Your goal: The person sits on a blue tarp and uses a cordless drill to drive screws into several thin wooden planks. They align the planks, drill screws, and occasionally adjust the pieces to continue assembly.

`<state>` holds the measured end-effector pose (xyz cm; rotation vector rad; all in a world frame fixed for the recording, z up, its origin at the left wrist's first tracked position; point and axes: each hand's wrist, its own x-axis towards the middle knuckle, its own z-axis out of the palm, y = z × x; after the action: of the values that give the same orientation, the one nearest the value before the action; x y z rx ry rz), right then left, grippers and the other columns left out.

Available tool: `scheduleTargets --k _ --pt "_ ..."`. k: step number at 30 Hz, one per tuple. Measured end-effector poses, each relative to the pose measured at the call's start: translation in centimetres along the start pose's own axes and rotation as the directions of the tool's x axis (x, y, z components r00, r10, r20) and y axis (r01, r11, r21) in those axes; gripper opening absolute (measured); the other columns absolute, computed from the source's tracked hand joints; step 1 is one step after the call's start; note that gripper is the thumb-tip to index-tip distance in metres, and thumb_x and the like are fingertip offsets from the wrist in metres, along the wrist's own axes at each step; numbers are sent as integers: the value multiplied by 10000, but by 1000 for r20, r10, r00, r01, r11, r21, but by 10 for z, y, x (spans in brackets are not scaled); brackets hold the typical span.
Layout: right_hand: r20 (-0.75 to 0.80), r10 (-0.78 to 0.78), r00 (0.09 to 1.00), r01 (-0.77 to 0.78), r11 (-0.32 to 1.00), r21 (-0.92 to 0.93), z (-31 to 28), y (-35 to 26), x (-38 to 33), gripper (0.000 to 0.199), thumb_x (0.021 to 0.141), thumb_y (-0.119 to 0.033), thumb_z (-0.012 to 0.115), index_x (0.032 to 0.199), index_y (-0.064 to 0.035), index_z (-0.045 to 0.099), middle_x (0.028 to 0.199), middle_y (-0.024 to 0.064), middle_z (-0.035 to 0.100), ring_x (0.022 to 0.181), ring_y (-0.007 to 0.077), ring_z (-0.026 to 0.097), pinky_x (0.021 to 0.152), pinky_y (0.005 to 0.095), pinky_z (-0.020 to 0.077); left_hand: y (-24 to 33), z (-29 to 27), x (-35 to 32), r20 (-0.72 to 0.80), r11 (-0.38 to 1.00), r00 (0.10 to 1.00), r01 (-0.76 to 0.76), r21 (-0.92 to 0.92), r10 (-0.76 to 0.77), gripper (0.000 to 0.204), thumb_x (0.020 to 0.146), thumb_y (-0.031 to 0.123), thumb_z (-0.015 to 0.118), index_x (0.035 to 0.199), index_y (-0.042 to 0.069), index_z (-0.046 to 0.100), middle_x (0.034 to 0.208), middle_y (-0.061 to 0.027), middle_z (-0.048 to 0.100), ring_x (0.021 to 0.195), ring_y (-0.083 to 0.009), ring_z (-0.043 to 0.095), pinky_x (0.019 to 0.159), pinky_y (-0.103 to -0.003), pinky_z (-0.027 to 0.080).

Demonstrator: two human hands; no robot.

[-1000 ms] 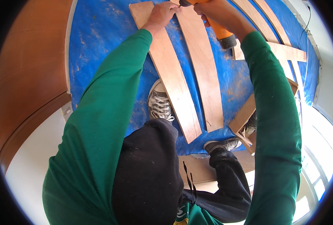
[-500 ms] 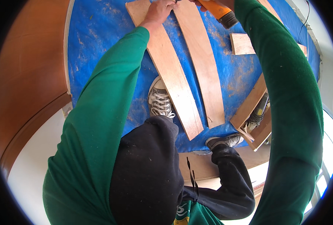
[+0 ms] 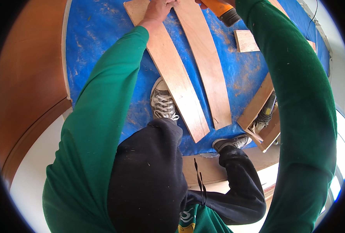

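Observation:
Two long pale wooden planks lie side by side on a blue sheet: the left plank (image 3: 172, 70) and the right plank (image 3: 205, 64). Near the far end of the left plank is my left hand (image 3: 159, 11), its fingers drawn together toward the gap; whatever they pinch is too small to make out. At the top edge my right hand (image 3: 199, 2), mostly cut off, grips an orange-and-black power tool (image 3: 222, 12). The tool's black end points back toward me; its front is out of view.
Sawdust covers parts of the blue sheet (image 3: 242, 77). At right, a wooden box (image 3: 256, 101) holds a dark power tool (image 3: 266, 110); beyond it lies a short wood block (image 3: 246, 40). My shoe (image 3: 163, 101) stands against the left plank. A brown wooden panel (image 3: 32, 58) rises at left.
The whole view has shifted slightly, so planks and hands sit a little higher and further left. Both hands keep about the same places relative to the planks.

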<state>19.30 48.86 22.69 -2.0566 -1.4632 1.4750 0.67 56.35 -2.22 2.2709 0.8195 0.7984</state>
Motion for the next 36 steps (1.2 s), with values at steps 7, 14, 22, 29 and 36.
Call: scheduleTargets --k 7,14,22,29,36 --pt "-17 36 999 -36 999 23 5 2 4 259 970 -232 750 1179 -80 743 900 52 708 752 195 683 628 403 625 1 -1 0 7 999 999 32 -35 -31 216 1032 235 707 987 60 824 1063 -185 796 1052 -422 756 935 -507 594" --pt "-30 20 999 -21 999 -49 5 -4 -1 270 963 -229 746 1175 -62 757 902 73 721 748 203 693 635 400 628 1 -2 0 16 999 999 40 -32 -40 252 1046 260 700 988 50 826 1053 -197 789 1042 -429 751 931 -518 585" --pt "-80 73 994 -82 989 -123 9 -13 -5 320 980 -273 759 1200 -41 771 912 96 749 750 218 730 634 395 625 2 -4 0 10 999 1000 18 -51 -18 262 1046 270 708 995 40 824 1045 -200 785 1035 -433 752 917 -517 582" --pt "-60 28 998 -39 982 -186 14 -17 -9 434 1009 -451 782 1178 -51 776 873 98 753 685 232 734 626 392 621 22 -18 -3 96 976 972 217 -16 -215 282 1059 330 741 1135 79 844 1107 -163 822 1058 -384 781 928 -469 598" --pt "-109 50 993 -76 966 -248 16 -16 -10 460 999 -482 789 1185 -61 779 900 103 765 717 234 755 642 400 635 35 -26 -1 110 974 967 225 34 -228 364 1066 417 770 1221 95 838 1177 -171 826 1112 -362 784 942 -462 586"
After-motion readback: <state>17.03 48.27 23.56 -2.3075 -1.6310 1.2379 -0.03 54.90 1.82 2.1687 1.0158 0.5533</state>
